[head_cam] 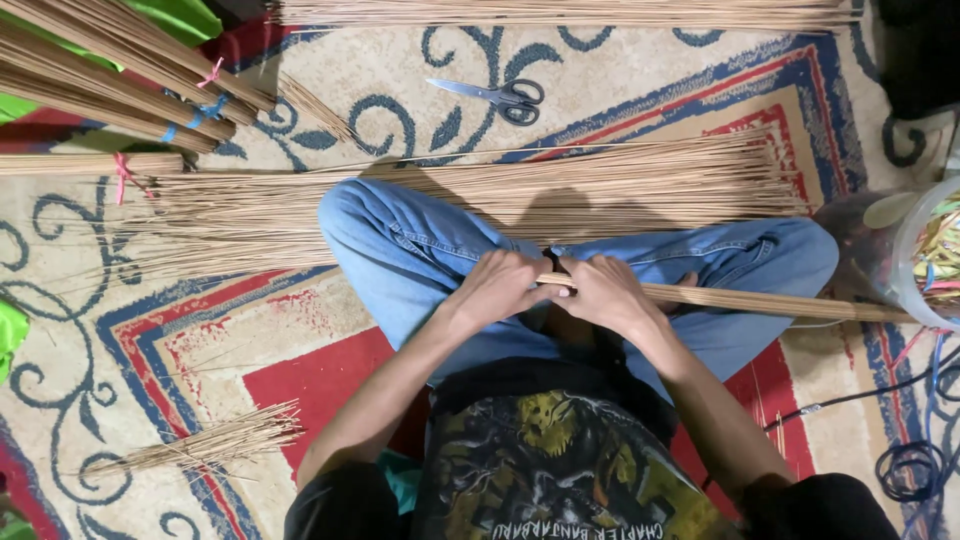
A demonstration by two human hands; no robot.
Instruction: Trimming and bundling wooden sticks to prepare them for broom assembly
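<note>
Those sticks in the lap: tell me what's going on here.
A person sits cross-legged on a patterned rug. Both hands, the left hand and right hand, grip one end of a bundle of thin sticks that runs off to the right across the knee. A loose pile of sticks lies ahead, tied bundles upper left, and scissors beyond.

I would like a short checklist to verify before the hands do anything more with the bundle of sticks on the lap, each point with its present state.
1. Both hands on the bundle: ok. The left hand and the right hand grip the stick bundle at one end.
2. Bundle supported: ok, it lies across the right knee.
3. Bundle tied: cannot tell, the hands cover that end.
4. Scissors reachable: ok, they lie on the rug beyond the loose sticks.
5. Far tip free: not ok, it reaches the plastic container.
</note>
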